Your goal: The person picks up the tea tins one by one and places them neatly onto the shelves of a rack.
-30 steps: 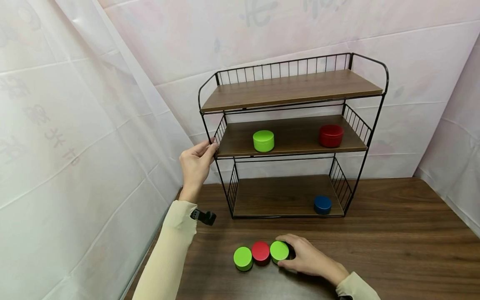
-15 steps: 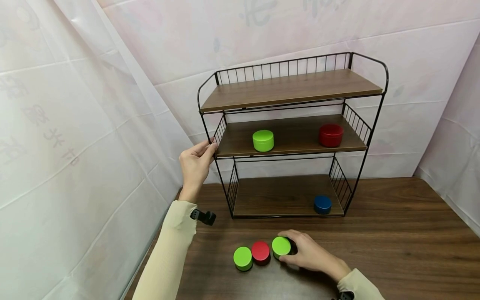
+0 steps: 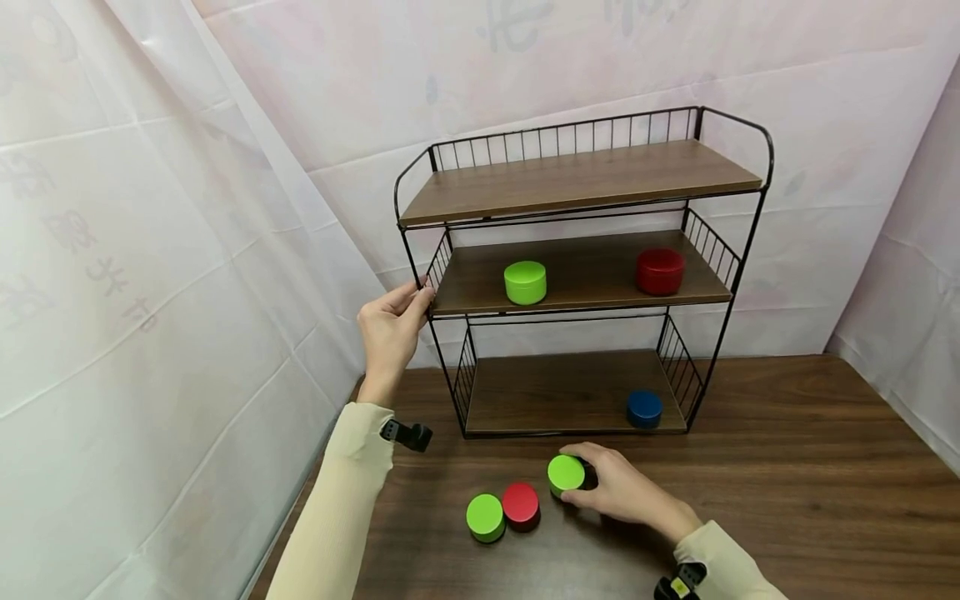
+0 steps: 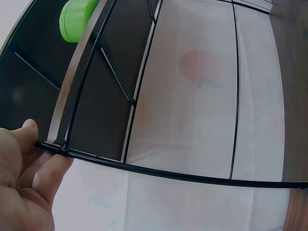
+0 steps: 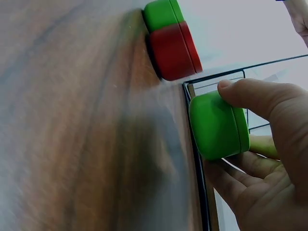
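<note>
My left hand [image 3: 392, 327] pinches the black wire frame of a three-tier shelf rack [image 3: 585, 296] at its left front post, level with the middle board. In the left wrist view the thumb and fingers [image 4: 53, 173] lie around that rod. My right hand [image 3: 626, 487] grips a small round green tin [image 5: 216, 126] between thumb and fingers, just above the table in front of the rack. To its left, a red tin [image 3: 521, 506] and another green tin [image 3: 486, 517] stand side by side on the table.
On the middle board are a larger green tin [image 3: 525, 282] at the left and a dark red tin [image 3: 660, 272] at the right. A blue tin [image 3: 644, 409] sits on the bottom board's right side. White cloth [image 3: 195, 292] hangs behind and left of the wooden table [image 3: 810, 467].
My right hand has taken the green tin away from the red one, toward the rack and slightly right. My left hand keeps its hold on the post.
</note>
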Available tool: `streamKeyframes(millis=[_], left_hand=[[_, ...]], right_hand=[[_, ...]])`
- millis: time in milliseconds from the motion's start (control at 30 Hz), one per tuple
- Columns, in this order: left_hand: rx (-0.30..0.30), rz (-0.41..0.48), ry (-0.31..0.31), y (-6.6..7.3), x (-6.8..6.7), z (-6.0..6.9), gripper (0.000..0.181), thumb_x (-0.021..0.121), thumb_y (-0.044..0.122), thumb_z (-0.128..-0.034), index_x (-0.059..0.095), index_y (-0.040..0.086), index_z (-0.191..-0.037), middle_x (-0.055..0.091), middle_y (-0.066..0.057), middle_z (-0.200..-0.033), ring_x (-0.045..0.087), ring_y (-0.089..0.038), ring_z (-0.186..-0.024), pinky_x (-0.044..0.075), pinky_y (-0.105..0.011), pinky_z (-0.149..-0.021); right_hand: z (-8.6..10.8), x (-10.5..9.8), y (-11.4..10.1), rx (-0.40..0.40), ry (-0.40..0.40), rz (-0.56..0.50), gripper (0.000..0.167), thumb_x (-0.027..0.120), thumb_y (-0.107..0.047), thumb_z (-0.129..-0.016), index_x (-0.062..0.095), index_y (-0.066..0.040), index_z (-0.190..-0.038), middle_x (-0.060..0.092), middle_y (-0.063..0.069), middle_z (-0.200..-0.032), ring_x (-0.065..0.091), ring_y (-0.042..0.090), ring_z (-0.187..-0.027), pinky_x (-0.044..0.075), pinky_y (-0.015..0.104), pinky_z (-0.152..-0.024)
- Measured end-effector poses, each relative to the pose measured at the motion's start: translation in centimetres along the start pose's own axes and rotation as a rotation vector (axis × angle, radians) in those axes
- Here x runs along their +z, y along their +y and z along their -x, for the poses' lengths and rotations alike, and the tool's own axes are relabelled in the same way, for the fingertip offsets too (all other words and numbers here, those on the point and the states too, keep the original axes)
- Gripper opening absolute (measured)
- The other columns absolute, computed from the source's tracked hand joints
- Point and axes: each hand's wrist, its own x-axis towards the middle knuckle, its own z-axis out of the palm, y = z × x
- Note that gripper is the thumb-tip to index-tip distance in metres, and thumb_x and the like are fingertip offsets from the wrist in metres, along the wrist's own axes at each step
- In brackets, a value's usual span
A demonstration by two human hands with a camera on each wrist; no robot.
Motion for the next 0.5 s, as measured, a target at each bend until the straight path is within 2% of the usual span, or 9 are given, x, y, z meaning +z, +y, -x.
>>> streamKeyframes(millis=[200, 333, 500], left_hand=[[0.013, -0.009, -0.008, 0.0, 0.1, 0.0, 0.024, 0.077, 0.015, -0.0944, 0.079, 0.001, -0.114, 0.078, -0.018, -0.098, 0.079, -0.021, -0.083, 0.062, -0.019, -0.068], [-0.01, 0.014, -0.002, 0.3, 0.0, 0.1, 0.024, 0.077, 0.012, -0.0942, 0.078, -0.001, -0.114, 0.078, -0.02, -0.097, 0.079, -0.03, -0.087, 0.061, -0.02, -0.069], [0.003, -0.001, -0.001, 0.0, 0.0, 0.1, 0.023, 0.076, 0.013, -0.0947, 0.079, 0.001, -0.114, 0.079, -0.018, -0.097, 0.079, -0.026, -0.085, 0.061, -0.019, -0.068]], right_hand=[[-0.6, -0.7, 0.3, 0.003, 0.035, 0.029, 0.064, 0.083, -0.036, -0.089, 0.061, 0.0, -0.138, 0.066, 0.012, -0.135, 0.066, 0.026, -0.117, 0.059, 0.043, -0.093], [-1.2, -1.5, 0.6, 0.002, 0.046, 0.043, 0.064, 0.082, -0.035, -0.09, 0.06, 0.001, -0.138, 0.065, 0.015, -0.136, 0.065, 0.028, -0.12, 0.058, 0.046, -0.095], [-2.1, -2.4, 1.1, 0.018, 0.076, 0.057, 0.064, 0.082, -0.032, -0.09, 0.059, 0.003, -0.139, 0.065, 0.016, -0.137, 0.065, 0.029, -0.121, 0.058, 0.047, -0.097]])
